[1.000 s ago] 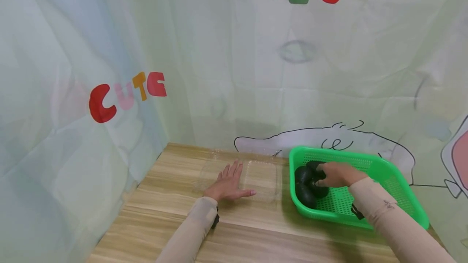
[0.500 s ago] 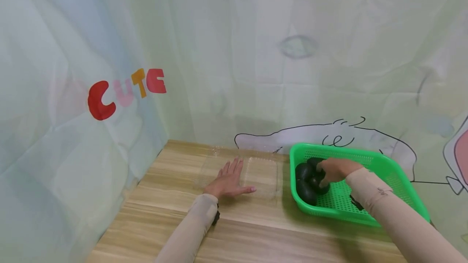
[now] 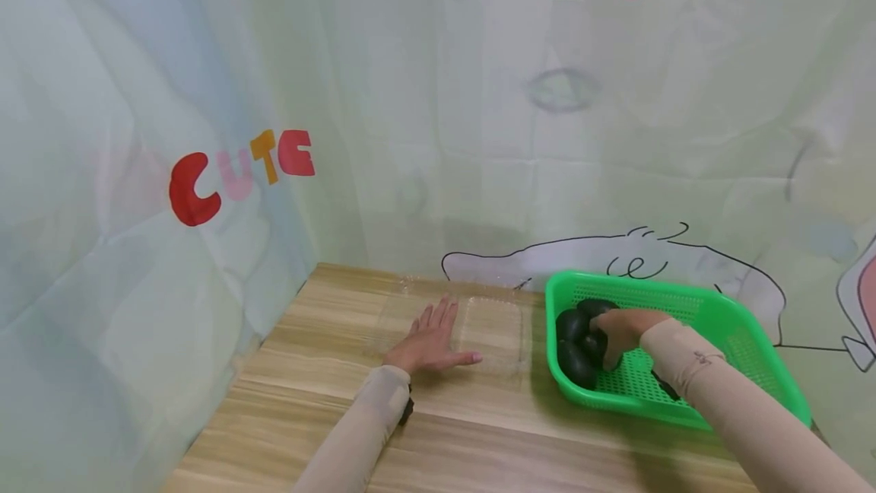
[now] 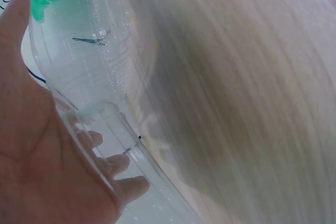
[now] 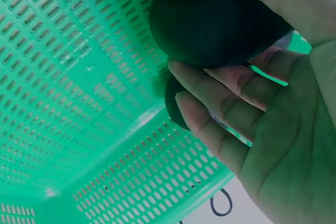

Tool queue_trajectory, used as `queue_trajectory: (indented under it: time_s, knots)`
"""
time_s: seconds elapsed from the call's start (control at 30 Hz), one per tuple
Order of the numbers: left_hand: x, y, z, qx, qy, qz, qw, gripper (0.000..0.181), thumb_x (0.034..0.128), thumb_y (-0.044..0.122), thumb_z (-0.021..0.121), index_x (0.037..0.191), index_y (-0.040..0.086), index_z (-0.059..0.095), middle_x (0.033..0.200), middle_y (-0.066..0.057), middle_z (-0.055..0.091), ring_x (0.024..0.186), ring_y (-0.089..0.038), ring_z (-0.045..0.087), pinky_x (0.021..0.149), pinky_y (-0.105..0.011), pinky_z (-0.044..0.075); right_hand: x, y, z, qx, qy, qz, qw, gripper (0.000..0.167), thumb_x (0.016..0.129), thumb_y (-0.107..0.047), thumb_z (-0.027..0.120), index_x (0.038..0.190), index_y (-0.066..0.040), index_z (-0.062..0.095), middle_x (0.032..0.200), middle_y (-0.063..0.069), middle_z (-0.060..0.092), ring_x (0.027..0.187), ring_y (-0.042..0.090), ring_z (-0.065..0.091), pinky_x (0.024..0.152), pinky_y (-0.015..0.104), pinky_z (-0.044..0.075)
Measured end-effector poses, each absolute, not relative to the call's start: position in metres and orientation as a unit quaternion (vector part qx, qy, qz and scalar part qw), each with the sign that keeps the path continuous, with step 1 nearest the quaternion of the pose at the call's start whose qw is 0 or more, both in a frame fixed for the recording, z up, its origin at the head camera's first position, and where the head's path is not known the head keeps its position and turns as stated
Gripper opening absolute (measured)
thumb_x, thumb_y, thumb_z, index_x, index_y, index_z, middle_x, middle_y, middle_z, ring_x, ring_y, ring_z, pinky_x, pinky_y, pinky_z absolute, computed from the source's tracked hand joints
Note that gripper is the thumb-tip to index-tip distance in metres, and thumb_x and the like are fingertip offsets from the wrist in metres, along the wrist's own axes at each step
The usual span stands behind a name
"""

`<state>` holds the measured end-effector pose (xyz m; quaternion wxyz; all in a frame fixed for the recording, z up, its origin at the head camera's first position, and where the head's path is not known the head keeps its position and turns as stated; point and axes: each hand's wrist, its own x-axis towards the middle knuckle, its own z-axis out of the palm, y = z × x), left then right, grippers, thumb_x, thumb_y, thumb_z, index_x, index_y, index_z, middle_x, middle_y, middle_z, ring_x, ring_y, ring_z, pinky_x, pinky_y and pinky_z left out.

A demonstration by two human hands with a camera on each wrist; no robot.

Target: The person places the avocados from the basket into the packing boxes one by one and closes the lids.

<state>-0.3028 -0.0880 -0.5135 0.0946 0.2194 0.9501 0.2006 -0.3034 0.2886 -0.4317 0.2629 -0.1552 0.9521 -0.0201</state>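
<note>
Several likely avocados (image 3: 576, 366) in green basket (image 3: 643, 406), right hand (image 3: 626, 329) gripping one, left hand (image 3: 429, 342) splayed over clear tray (image 3: 494, 332)

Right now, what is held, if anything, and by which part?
The right hand holds a dark rounded object by its sides, between thumb and fingers. The left hand, open at the clear container, grips nothing.
</note>
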Motion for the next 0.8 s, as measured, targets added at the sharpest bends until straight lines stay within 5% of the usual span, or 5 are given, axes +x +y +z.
queue_trajectory:
  time_s: [0.33,0.53,0.8]
  knots:
    - [-0.3018,-0.0881,-0.5143,0.219,0.948,0.210,0.094,0.119,0.0843,0.082,0.054,0.164,0.009,0.004,0.171,-0.016,0.000,0.154,-0.046,0.007,0.120,-0.065,0.017,-0.3040,0.2922,-0.4371,-0.155,0.948,-0.047,0.273,0.073,0.078,-0.032,0.085,0.139,-0.002,0.058,0.128,0.016,0.064,0.118,0.038,0.059,0.098,0.061,0.047]
    - [-0.2998,-0.0879,-0.5144,0.222,0.947,0.213,0.094,0.120,0.0842,0.081,0.056,0.164,0.006,0.006,0.171,-0.015,0.001,0.154,-0.046,0.008,0.120,-0.064,0.019,-0.2991,0.2935,-0.4342,-0.118,0.948,-0.064,0.288,0.086,0.081,-0.040,0.078,0.149,0.002,0.045,0.146,0.026,0.051,0.132,0.047,0.047,0.105,0.067,0.039]
    - [-0.3006,-0.0880,-0.5149,0.222,0.949,0.206,0.093,0.122,0.0831,0.083,0.054,0.164,0.008,0.004,0.171,-0.014,-0.004,0.155,-0.046,0.006,0.121,-0.061,0.017,-0.2961,0.2973,-0.4300,-0.123,0.951,-0.072,0.273,0.083,0.083,-0.042,0.072,0.148,0.003,0.045,0.142,0.024,0.053,0.126,0.041,0.052,0.102,0.063,0.042]
